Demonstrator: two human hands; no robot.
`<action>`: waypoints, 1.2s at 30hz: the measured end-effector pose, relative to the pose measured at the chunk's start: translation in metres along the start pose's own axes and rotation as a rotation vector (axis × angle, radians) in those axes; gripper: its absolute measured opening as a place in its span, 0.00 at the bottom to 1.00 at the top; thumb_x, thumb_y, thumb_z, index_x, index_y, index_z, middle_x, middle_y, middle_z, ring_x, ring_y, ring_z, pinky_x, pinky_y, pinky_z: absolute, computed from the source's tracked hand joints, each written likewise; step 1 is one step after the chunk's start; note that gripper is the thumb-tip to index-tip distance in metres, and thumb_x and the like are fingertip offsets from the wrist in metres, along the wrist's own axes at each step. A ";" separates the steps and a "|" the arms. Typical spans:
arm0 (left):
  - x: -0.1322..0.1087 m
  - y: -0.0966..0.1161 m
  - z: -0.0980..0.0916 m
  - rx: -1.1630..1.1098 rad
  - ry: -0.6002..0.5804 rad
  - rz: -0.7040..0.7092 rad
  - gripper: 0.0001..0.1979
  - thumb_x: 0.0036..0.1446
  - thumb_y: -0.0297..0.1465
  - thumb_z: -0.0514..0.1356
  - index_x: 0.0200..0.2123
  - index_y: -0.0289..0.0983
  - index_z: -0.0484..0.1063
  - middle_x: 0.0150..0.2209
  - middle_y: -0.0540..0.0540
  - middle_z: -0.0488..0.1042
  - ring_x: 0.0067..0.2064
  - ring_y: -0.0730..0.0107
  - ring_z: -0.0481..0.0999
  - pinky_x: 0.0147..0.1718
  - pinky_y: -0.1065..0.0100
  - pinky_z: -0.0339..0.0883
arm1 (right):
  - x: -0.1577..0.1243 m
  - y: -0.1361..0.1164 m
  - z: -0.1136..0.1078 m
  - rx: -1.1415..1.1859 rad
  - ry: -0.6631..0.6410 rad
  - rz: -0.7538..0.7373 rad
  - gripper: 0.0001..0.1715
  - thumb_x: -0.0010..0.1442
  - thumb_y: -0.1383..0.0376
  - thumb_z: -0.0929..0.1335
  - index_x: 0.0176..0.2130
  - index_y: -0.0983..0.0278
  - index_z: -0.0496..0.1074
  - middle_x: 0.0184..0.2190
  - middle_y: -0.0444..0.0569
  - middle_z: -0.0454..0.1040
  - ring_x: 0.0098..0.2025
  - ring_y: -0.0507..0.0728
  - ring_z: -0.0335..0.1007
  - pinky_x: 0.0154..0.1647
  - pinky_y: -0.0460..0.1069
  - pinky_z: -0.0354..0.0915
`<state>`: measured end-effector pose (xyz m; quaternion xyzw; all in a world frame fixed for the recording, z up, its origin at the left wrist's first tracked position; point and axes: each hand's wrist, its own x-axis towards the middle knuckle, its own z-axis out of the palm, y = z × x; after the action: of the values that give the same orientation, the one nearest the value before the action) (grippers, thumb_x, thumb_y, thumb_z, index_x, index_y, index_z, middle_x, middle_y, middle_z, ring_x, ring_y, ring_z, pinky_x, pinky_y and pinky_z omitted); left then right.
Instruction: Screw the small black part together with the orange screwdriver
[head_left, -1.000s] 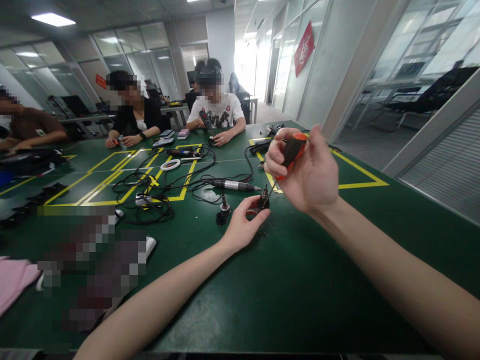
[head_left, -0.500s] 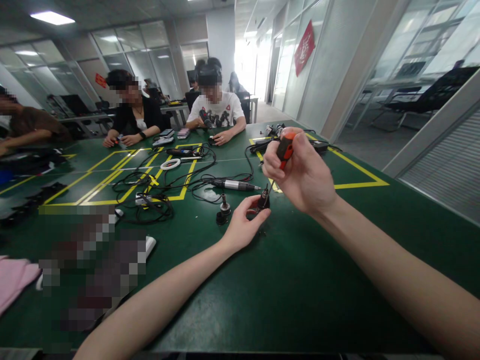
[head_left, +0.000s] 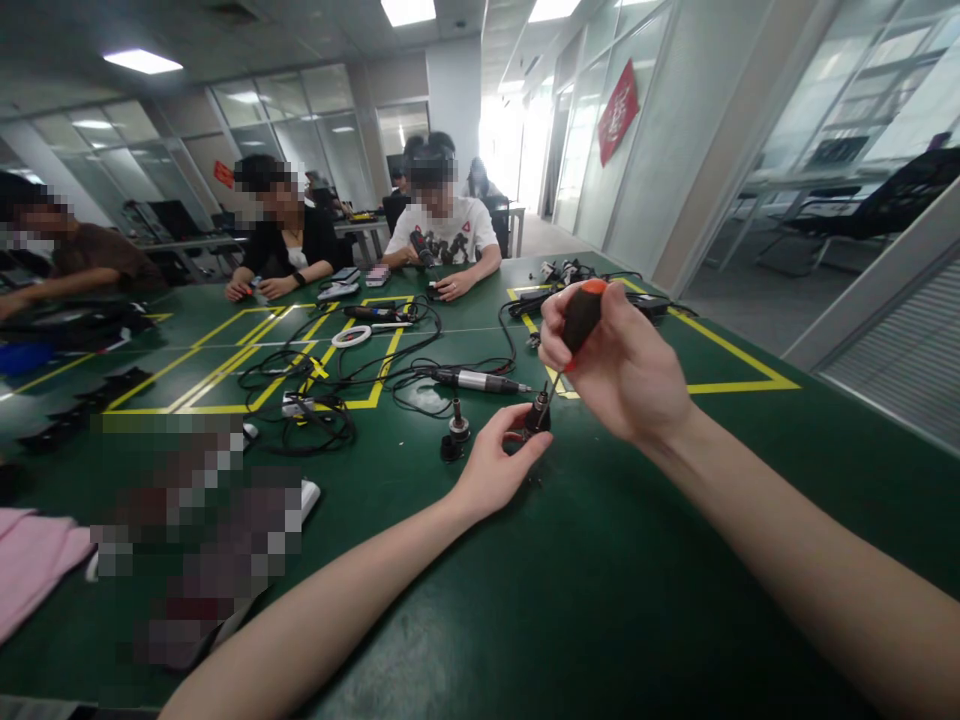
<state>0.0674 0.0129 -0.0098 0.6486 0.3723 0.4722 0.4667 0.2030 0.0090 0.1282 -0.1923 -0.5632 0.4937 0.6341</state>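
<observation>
My right hand (head_left: 622,350) is closed round the black and orange handle of a screwdriver (head_left: 583,318). The thin shaft slants down and left, its tip at a small dark cylindrical part (head_left: 538,410) that stands on the table. Thumb and fingers of my left hand (head_left: 504,455) grip this part from the left. Whether the tip sits in a screw is too small to tell. Just left of my left hand stand a metal and black part with a thin spindle (head_left: 459,425) and a low black ring-like piece (head_left: 451,448). Tiny dark bits (head_left: 535,480) lie in front of the held part.
Behind my hands lies a silver and black corded electric screwdriver (head_left: 480,381). Black cables (head_left: 322,430) and a white ring (head_left: 351,336) spread to the left across the green table (head_left: 480,620). A pink cloth (head_left: 37,560) lies far left. Several people sit across the table.
The screwdriver handle has turned in my right hand, showing more black now. My left hand keeps its hold on the dark part. The whole view has shifted slightly.
</observation>
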 end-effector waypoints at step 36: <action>0.001 -0.001 -0.001 -0.012 -0.009 0.002 0.19 0.63 0.33 0.67 0.56 0.35 0.75 0.55 0.39 0.80 0.54 0.57 0.79 0.56 0.57 0.72 | 0.003 0.004 -0.004 0.100 -0.086 0.099 0.34 0.60 0.32 0.69 0.29 0.59 0.69 0.18 0.37 0.55 0.18 0.48 0.45 0.18 0.48 0.46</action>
<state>0.0664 0.0142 -0.0099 0.6483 0.3666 0.4720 0.4718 0.2047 0.0140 0.1256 -0.1665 -0.5543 0.5600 0.5928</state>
